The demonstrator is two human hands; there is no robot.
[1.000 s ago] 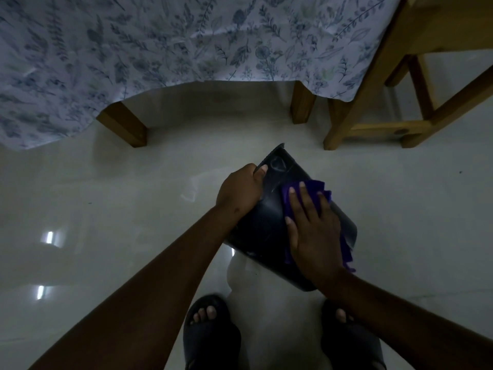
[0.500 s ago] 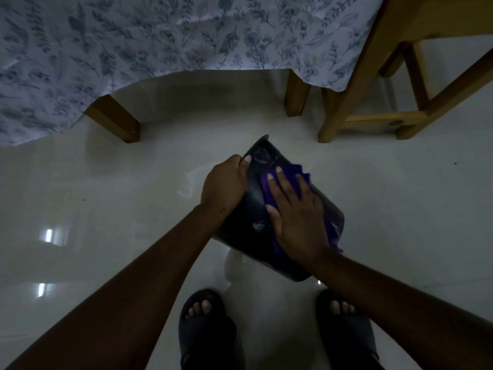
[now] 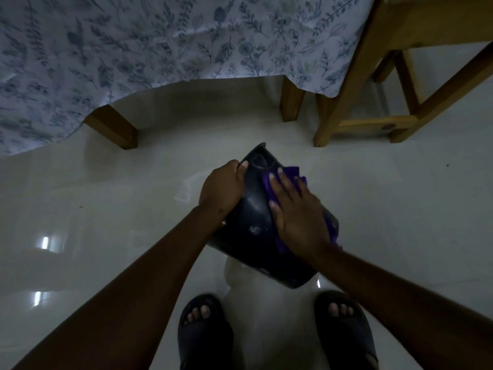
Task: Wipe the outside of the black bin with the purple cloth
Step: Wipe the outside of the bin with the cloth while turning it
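Note:
The black bin (image 3: 256,220) is tilted above the pale floor, its far end pointing toward the table. My left hand (image 3: 221,189) grips its left side near the far end. My right hand (image 3: 297,214) lies flat on the bin's upper side with fingers spread, pressing the purple cloth (image 3: 289,173) against it. The cloth shows past my fingertips and again under my wrist at the bin's right edge. Most of the cloth is hidden under my palm.
A table with a blue floral cloth (image 3: 160,44) and wooden legs (image 3: 114,126) stands ahead. A wooden chair frame (image 3: 373,121) is at the right. My two feet in dark sandals (image 3: 205,335) stand on the glossy floor below the bin.
My right hand with the cloth has slid a little along the bin's upper side toward its far end. The left hand keeps its grip. The view has shifted slightly.

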